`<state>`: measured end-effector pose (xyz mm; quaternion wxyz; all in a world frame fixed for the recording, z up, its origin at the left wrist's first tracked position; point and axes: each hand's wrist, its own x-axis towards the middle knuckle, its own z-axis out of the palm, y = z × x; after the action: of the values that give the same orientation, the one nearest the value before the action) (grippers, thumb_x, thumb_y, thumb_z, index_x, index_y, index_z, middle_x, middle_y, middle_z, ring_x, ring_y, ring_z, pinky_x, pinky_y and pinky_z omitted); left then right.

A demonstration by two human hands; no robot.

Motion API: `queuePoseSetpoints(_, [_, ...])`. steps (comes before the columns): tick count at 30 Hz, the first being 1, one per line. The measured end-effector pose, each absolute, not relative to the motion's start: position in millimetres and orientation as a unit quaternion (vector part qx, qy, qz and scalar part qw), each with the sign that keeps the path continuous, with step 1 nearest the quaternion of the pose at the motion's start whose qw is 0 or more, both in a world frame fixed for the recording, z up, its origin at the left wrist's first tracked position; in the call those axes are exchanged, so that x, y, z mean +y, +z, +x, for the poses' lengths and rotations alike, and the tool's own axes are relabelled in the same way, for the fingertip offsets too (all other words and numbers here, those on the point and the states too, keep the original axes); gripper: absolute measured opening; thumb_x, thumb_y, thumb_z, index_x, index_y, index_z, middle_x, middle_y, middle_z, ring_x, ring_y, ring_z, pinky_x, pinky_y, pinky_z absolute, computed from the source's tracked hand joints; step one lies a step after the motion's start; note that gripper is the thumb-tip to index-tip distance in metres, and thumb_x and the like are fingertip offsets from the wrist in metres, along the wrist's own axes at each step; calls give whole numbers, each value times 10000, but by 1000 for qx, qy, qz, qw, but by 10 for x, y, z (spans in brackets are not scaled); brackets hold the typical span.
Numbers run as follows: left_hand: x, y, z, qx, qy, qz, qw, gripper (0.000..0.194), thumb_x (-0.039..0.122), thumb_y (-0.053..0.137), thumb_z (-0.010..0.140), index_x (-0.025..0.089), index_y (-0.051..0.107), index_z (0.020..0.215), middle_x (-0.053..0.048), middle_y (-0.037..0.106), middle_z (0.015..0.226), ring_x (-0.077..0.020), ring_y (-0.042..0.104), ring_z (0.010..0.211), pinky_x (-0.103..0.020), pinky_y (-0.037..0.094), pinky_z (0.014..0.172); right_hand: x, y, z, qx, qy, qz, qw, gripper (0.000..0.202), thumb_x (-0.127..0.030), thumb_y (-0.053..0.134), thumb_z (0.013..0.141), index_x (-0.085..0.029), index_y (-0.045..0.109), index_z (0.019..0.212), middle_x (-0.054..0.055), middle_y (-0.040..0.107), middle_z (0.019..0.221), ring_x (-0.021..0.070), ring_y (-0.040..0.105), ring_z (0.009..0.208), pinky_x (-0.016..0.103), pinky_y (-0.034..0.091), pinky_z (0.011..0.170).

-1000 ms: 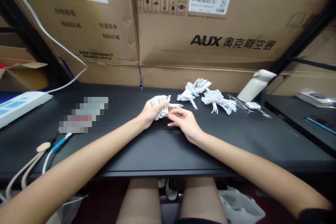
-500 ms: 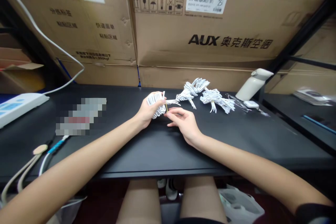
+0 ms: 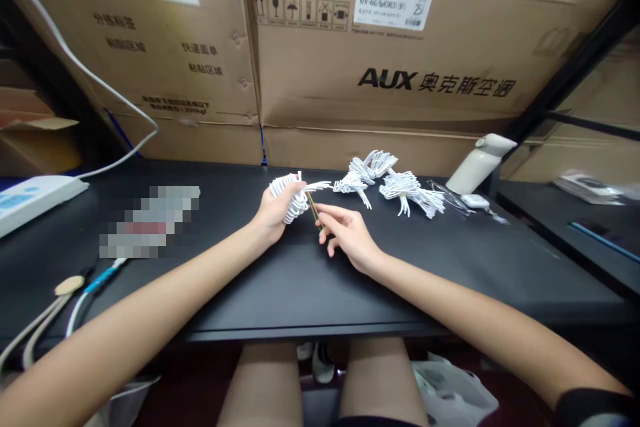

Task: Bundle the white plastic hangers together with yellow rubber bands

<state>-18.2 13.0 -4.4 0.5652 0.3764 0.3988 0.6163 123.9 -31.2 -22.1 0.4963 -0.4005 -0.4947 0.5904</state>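
Note:
My left hand (image 3: 273, 217) is closed around a looped bundle of white cord (image 3: 295, 205), its thumb pressed across the top. Loose cord ends stick out of the bundle to the right. Between the bundle and my right hand (image 3: 353, 237) a thin yellowish rubber band (image 3: 313, 209) is stretched taut, two strands showing. The thumb and fingers of my right hand pinch its lower end. Just beyond lie several bundles of white cord (image 3: 407, 188), some with a tie around the middle.
A white bottle (image 3: 475, 170) leans at the back right, beside glasses and a small white case (image 3: 475, 201). On the left are a power strip (image 3: 37, 200), a blurred-out object (image 3: 155, 223) and cables. Large cardboard boxes (image 3: 380, 107) stand behind the black table (image 3: 300, 300).
My left hand and the cord bundle have shifted slightly left. The rubber band is stretched longer between the hands, and its two strands now show apart.

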Motion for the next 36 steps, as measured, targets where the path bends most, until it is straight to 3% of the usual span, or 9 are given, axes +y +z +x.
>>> queuePoseSetpoints(8, [128,-58,-182,412,605,378,566,299,213,742,596,131,635,862,-10,666,732,-133,628,640,-238,518,553,-266,-279,1248,-560,554,-381,484,309,-419,663,741,-176,508,851,-51,549,619,120,623,489,153,431,293])
queuePoseSetpoints(14, [99,-36,-164,418,577,386,586,276,222,722,637,131,629,880,-40,685,778,-164,669,693,-244,527,556,-213,-333,1270,-528,541,-380,533,271,-391,626,747,-166,554,878,-39,540,664,118,629,459,139,373,257])
queuePoseSetpoints(19, [75,-23,-148,414,565,383,602,264,217,711,647,137,621,881,-47,695,770,-183,686,707,-232,517,530,-165,-379,1283,-546,518,-417,509,344,-371,584,776,-131,635,1017,-7,566,675,83,542,402,170,339,265])
queuePoseSetpoints(22, [84,-51,-148,406,573,381,602,261,218,719,635,137,619,862,-40,694,747,-188,690,698,-250,534,564,-173,-361,1305,-639,410,-425,493,231,-290,578,796,-142,693,932,-6,543,648,73,490,453,199,392,372])
queuePoseSetpoints(26, [99,-81,-152,396,577,391,598,281,230,746,610,138,614,840,-38,695,764,-181,689,691,-251,539,581,-217,-305,1323,-747,210,-390,495,164,-184,569,809,-180,723,868,37,547,803,104,513,626,232,452,523])
queuePoseSetpoints(30, [94,-65,-148,391,587,391,591,297,231,749,603,144,614,852,-25,686,767,-165,676,666,-249,531,575,-259,-269,1308,-765,145,-374,503,190,-147,530,838,-185,709,891,68,557,893,148,557,747,281,501,612])
queuePoseSetpoints(36, [121,-100,-157,403,603,397,563,320,226,771,581,147,613,847,-9,668,750,-149,654,648,-258,521,606,-282,-263,1296,-774,68,-351,523,179,-114,563,831,-211,708,873,50,643,824,197,552,863,379,494,812])
